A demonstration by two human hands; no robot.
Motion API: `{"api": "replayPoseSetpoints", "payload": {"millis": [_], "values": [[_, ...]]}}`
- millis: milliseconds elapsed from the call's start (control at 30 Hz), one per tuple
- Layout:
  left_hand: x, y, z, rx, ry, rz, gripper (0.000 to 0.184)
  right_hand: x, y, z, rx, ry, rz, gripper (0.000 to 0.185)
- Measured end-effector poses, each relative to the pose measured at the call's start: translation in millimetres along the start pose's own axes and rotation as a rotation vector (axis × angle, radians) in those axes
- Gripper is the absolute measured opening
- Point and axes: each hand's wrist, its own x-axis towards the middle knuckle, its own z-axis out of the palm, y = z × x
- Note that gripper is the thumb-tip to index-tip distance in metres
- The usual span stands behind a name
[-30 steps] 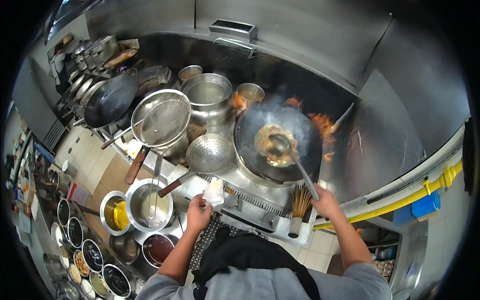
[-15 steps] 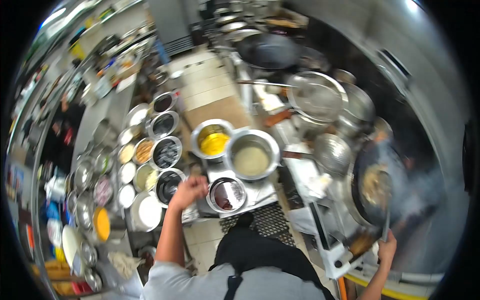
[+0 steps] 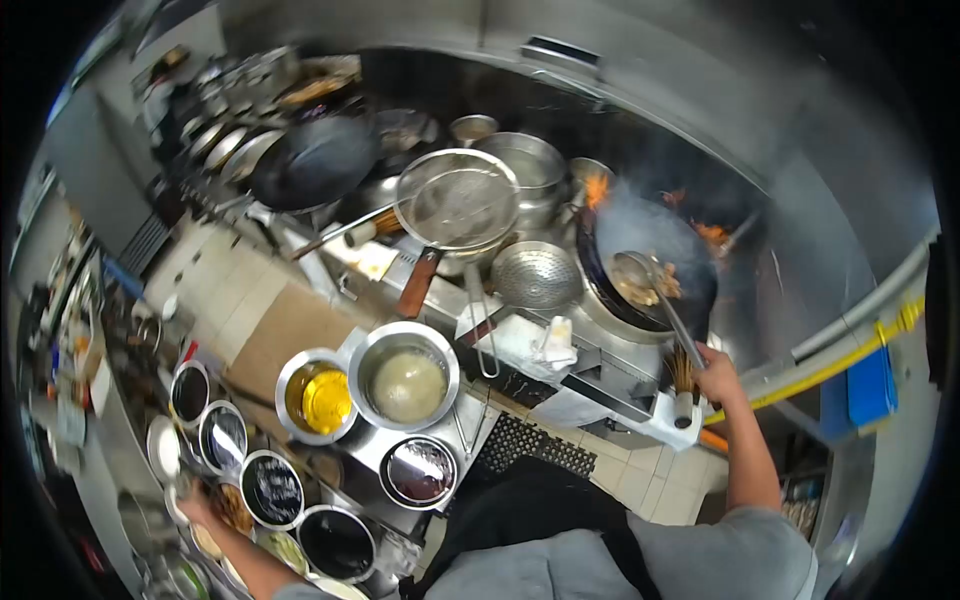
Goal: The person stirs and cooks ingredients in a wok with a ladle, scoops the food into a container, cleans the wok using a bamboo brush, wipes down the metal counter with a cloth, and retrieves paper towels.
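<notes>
My right hand [image 3: 718, 378] is closed around the long handle of a ladle [image 3: 672, 315]. The ladle's bowl rests among pale brown pieces of food [image 3: 665, 282] inside a dark, steaming wok [image 3: 697, 247], with orange flames at its rim. At lower left, my left hand [image 3: 198, 503] reaches down over a cluster of small containers. It is at a small pale container [image 3: 175, 498], beside a round container of brown pieces [image 3: 235, 507]. Its fingertips are blurred and partly hidden, so I cannot tell whether they hold anything.
Between the hands stand a pot of yellow oil [image 3: 325, 398], a pot of cloudy liquid [image 3: 407, 385] and a bowl of dark red liquid [image 3: 418, 472]. A round mesh strainer [image 3: 457, 200] and a perforated ladle [image 3: 537, 275] lie by the stove. Black matting [image 3: 535, 447] covers the floor nearby.
The view has turned right towards the stove. My left hand has moved from beside the dark red bowl to the small containers. Flames now show around the wok; my right hand keeps the ladle.
</notes>
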Motion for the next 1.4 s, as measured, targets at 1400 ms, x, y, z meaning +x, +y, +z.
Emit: {"api": "replayPoseSetpoints", "payload": {"millis": [1400], "values": [[-649,367,83,-0.774,-1.073,0.631,0.05,182,154,18,0.48,-0.243,-0.062,0.049]]}}
